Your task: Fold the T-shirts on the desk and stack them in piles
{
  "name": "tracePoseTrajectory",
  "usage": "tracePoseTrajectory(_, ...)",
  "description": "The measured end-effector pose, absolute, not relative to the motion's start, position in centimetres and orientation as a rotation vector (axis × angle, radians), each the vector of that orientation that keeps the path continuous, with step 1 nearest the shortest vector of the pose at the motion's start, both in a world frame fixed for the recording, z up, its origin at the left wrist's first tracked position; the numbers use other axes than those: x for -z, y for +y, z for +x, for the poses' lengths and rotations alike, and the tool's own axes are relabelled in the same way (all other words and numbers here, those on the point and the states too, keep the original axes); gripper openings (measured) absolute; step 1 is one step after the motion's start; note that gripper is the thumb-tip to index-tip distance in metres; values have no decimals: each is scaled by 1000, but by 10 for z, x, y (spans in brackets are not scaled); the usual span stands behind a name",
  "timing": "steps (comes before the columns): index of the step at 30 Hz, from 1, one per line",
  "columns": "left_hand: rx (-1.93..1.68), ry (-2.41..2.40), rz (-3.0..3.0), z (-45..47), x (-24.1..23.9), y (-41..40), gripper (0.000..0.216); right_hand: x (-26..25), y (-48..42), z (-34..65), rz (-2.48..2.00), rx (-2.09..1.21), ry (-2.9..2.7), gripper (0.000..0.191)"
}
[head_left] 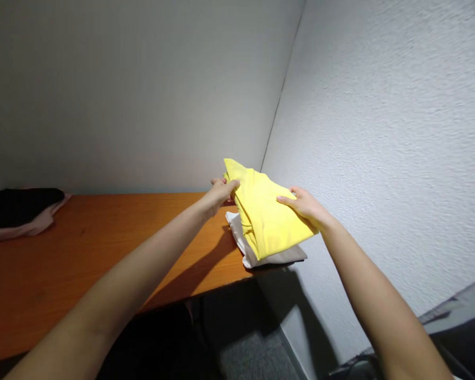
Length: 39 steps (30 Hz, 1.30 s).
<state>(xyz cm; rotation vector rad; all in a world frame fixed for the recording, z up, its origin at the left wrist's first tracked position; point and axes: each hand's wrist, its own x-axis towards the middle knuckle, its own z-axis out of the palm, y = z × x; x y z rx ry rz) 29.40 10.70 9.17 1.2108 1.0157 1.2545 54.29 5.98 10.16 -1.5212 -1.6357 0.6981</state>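
Observation:
A folded yellow cloth [269, 216], perhaps a garment, is held between my two hands at the right end of the table. My left hand [220, 194] grips its left edge, thumb on top and fingers underneath. On the opposite side, my right hand [303, 205] is closed on the cloth's right edge, thumb over the upper face. Beneath the yellow cloth lies a folded white cloth [239, 240] at the table corner, mostly covered from view. Whether the two cloths touch I cannot tell.
The orange-brown wooden table [103, 221] runs along the back wall. At its far left lie a black cloth [21, 203] and a pale pink cloth [31, 227]. A white textured wall [399, 132] rises close on the right. Grey carpet [257, 359] shows below the table edge.

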Motion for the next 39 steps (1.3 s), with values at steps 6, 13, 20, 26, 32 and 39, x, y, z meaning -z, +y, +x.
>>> tracePoseTrajectory(6, -1048, 1189, 1210, 346, -10, 124, 52, -20, 87, 582, -1831, -811, -1620, 35)
tracePoseTrajectory(13, -1094, 1277, 1394, 351, 43, 140, 62, 31, 94, 581, -1954, -446, -1771, 56)
tracePoseTrajectory(20, -1050, 1363, 1587, 350, 29, 154, 67, 24, 94, 573, -2052, -194, -1933, 63)
tracePoseTrajectory(26, -1036, 1432, 1930, 341, 27, 68, 59, 6, 97, 556, -2010, 198, -2013, 60)
tracePoseTrajectory(32, -856, 1231, 2586, 353, 57, -10, 52, -1, 141, 506, -1876, -76, -2195, 52)
tracePoseTrajectory(39, -793, 1392, 2519, 365, 84, -22, 71, 56, 160, 479, -1986, -188, -2121, 59)
